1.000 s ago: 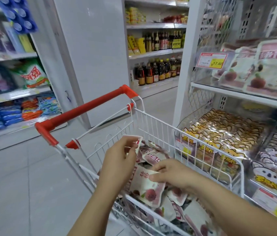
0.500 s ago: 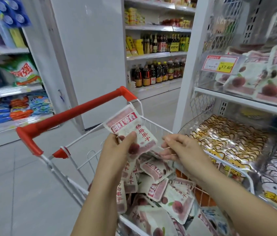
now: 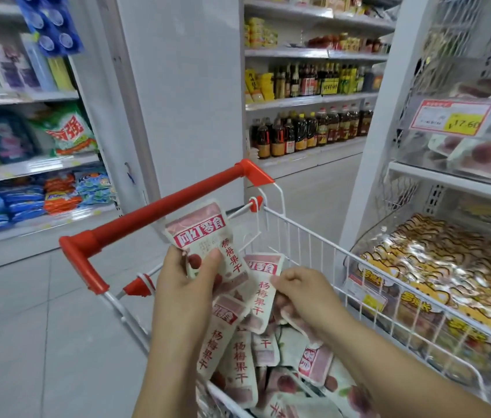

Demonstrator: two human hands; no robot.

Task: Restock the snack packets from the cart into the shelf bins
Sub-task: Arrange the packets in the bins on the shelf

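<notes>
More snack packets [image 3: 208, 245] than before in left hand [image 3: 184, 285] grip, one in right hand [image 3: 307, 297] grip, over cart [image 3: 159, 208] on tiled floor [image 3: 27, 327]

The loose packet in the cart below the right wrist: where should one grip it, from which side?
Best pinch the loose packet by its flat pink sealed end, coming from above: it lies face up atop the pile in the cart, that end exposed. The right hand is nearest but pinches another packet.

"网红零食" and "杨梅果干" on the snack packet [image 3: 205, 236], "17.60" on the shelf price tag [image 3: 455, 116]
</notes>
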